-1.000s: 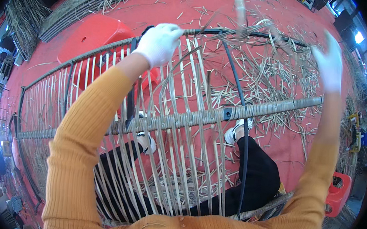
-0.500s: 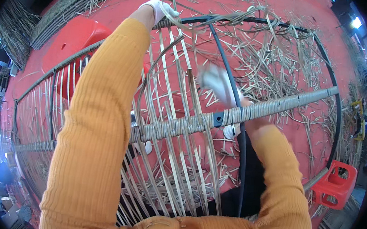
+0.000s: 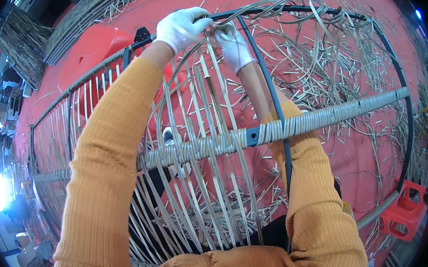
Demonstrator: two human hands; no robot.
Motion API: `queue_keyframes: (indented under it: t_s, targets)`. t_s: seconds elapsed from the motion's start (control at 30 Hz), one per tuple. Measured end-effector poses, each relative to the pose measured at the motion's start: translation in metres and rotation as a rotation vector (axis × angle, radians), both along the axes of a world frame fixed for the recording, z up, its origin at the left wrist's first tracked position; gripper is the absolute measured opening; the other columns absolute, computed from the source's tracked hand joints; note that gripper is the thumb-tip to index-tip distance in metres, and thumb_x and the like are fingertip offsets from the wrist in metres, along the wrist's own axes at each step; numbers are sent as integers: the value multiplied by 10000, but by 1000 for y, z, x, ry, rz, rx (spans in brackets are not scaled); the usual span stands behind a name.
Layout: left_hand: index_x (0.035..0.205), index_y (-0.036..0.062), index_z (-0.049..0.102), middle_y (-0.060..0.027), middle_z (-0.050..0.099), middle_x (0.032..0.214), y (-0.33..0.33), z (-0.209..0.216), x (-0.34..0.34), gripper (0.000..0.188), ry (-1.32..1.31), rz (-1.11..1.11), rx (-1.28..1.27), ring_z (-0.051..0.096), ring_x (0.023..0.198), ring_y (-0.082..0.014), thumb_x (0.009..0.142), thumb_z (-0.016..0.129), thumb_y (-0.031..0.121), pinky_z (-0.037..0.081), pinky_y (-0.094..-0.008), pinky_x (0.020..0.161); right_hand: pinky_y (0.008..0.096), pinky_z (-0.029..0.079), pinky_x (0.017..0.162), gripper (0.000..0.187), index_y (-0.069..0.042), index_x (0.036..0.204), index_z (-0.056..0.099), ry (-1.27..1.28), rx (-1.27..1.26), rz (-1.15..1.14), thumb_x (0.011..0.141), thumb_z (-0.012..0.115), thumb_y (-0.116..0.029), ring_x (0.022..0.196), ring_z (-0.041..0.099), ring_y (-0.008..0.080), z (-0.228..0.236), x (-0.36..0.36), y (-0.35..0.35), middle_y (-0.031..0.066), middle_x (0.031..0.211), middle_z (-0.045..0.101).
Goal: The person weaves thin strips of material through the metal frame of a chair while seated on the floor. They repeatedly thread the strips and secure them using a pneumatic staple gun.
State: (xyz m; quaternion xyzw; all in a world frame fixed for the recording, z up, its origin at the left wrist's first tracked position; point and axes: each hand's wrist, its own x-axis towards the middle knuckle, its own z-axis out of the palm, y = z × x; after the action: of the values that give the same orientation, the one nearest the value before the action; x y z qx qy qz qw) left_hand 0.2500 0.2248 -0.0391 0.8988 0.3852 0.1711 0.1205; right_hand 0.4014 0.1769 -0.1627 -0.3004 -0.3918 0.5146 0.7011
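Observation:
A dark metal frame [image 3: 289,161] lies across in front of me, with pale rattan strips woven over part of it. My left hand [image 3: 180,29], in a white glove, is closed over its far rail, fingers curled round it next to a loose strip. My right hand [image 3: 234,48], also gloved, reaches up under the wrapped crossbar [image 3: 322,120]. Just inside the far rail, its fingers pinch a rattan strip [image 3: 224,28] close to my left fingertips. A long loose coil of rattan [image 3: 281,8] hangs along the far rail to the right.
Cut rattan scraps [image 3: 326,77] litter the red floor [image 3: 344,162]. A red plastic stool [image 3: 404,211] stands at the right, and a larger red plastic seat [image 3: 91,51] sits beyond the frame at the left. Bundled stalks [image 3: 21,40] lie at the far left.
My right hand has moved up and left from beside the crossbar to the far rail, next to my left hand. The view has shifted slightly.

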Motion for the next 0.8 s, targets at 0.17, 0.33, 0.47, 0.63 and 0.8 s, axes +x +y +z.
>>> queue_keyframes:
  t_s: [0.17, 0.33, 0.47, 0.63, 0.8]
  targets:
    - [1193, 206, 690, -82, 736, 987, 3, -6, -2, 374, -189, 18, -21, 692, 987, -288, 870, 685, 394, 535, -369, 838, 326, 507, 709, 222, -68, 1061, 680, -782, -183, -368, 994, 575, -252, 789, 651, 168, -1, -10, 10, 55, 902, 702]
    - [1110, 129, 678, -101, 733, 953, 10, -19, -2, 286, -172, 27, 148, 708, 911, -280, 869, 703, 282, 545, -357, 785, 369, 504, 692, 347, -86, 1046, 689, -825, -340, -299, 989, 505, -375, 771, 663, 227, 16, -6, 8, 129, 876, 690]
    - [1022, 98, 650, -99, 724, 900, 12, -18, -5, 229, -130, 72, 177, 713, 838, -277, 869, 697, 262, 549, -365, 743, 325, 484, 602, 281, -26, 1017, 697, -576, -211, -308, 996, 564, -273, 636, 622, 163, 31, -24, -16, 90, 743, 656]
    - [1153, 152, 666, -65, 716, 851, 9, -13, -9, 333, -367, -162, 267, 720, 899, -272, 839, 738, 234, 554, -358, 807, 258, 359, 497, 266, -23, 970, 705, -14, -65, -165, 1003, 590, -260, 545, 485, 84, 59, -35, -46, -10, 648, 562]
    - [920, 134, 787, -34, 721, 843, 34, -15, 1, 137, -662, -54, -346, 698, 789, -177, 815, 753, 214, 557, -295, 734, 241, 451, 559, 205, -58, 1134, 645, 379, -442, -33, 1004, 587, -205, 633, 553, 100, 62, -25, -42, 11, 821, 606]
